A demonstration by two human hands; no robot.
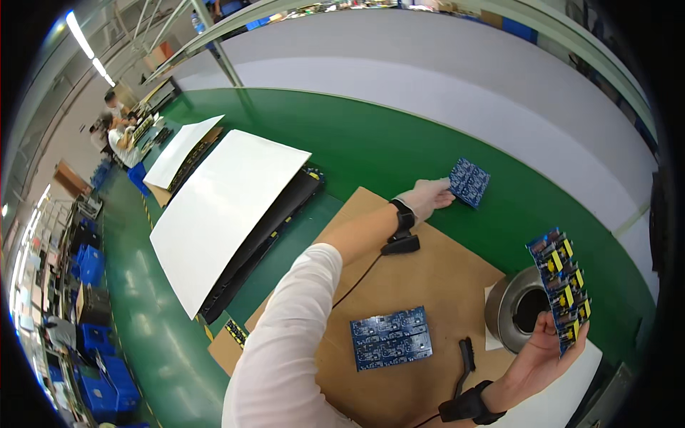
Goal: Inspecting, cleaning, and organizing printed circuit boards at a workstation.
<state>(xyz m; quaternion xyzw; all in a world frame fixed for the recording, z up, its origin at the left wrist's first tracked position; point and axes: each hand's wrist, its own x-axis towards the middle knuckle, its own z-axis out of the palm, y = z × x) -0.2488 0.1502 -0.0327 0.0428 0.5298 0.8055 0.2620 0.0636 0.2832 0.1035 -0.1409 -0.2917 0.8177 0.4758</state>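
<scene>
A person looks down at a green bench with a brown cardboard sheet lying on it.

The left hand is stretched far forward, past the far edge of the cardboard. Its fingertips rest on the near edge of a small blue board that lies flat on the green surface. The board sits just beyond the fingers, toward the right. Whether the fingers pinch it or only touch it cannot be told. A black band circles that wrist, and a black cable runs back along the white sleeve.

The right hand is raised at the lower right, also with a black wrist strap. Its fingers and thumb are closed on the lower end of a populated board, held upright on edge. This board is blue, with rows of yellow and black parts facing left. It rises above the fingers, in front of a round metal tin.

On the cardboard, near the person's body, lies a larger blue panel. A black brush lies just to its right.

To the left, a white sheet covers a stack of black trays. Other people work at the far left.
</scene>
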